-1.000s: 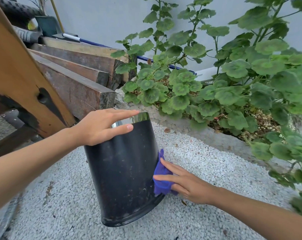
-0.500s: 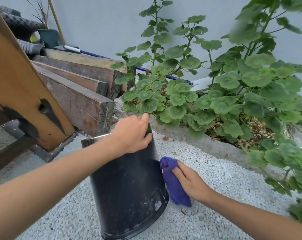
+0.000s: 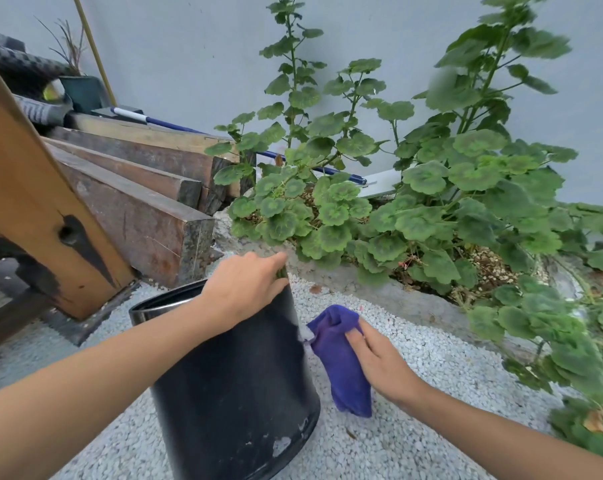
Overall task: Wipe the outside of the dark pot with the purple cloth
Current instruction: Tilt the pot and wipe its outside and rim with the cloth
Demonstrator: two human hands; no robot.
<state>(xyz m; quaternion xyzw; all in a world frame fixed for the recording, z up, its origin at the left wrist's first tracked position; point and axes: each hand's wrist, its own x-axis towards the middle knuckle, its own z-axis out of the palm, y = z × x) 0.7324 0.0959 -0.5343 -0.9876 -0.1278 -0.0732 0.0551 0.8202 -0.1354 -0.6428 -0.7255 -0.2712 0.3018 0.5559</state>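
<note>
The dark pot stands on white gravel in the lower middle, tilted slightly, with pale scuffs near its base. My left hand grips its far rim from above. The purple cloth hangs against the pot's right side, its upper edge touching the wall. My right hand holds the cloth, fingers pressed over it from the right.
Stacked wooden beams lie at the back left and a slanted wooden board stands nearer. A concrete-edged bed of green geraniums runs along the right. White gravel covers the ground.
My left hand shifted from flat on the pot's upper side to gripping its rim. The cloth and right hand slid up the pot's right side, and the pot turned slightly.
</note>
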